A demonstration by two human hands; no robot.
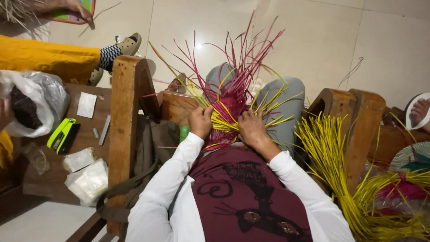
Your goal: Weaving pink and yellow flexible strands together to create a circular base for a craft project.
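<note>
Pale tiled floor [322, 40], filling the upper field. Brown wooden chair frame [123, 116], its thick arm upright left of the lap, a matching arm [358, 121] on the right. Low dark wooden table [85, 134] at far left, bearing a clear plastic bag with dark contents [31, 105], a lime-green and black stapler [62, 134] and several small clear packets [87, 179]. Another person's yellow trouser leg [45, 58] and striped sock lie above the table. Loose bundle of long yellow plastic strips [333, 157], leaning against the right chair arm, well apart from the hands. Half-woven piece of magenta and yellow strips [228, 112], resting on the lap between both hands, free ends fanning up and away. Left hand [200, 122], fingers curled and pinched onto yellow strips at the weave's left edge. Right hand [251, 127], fingers bent, pressing and gripping strips at its right edge.
</note>
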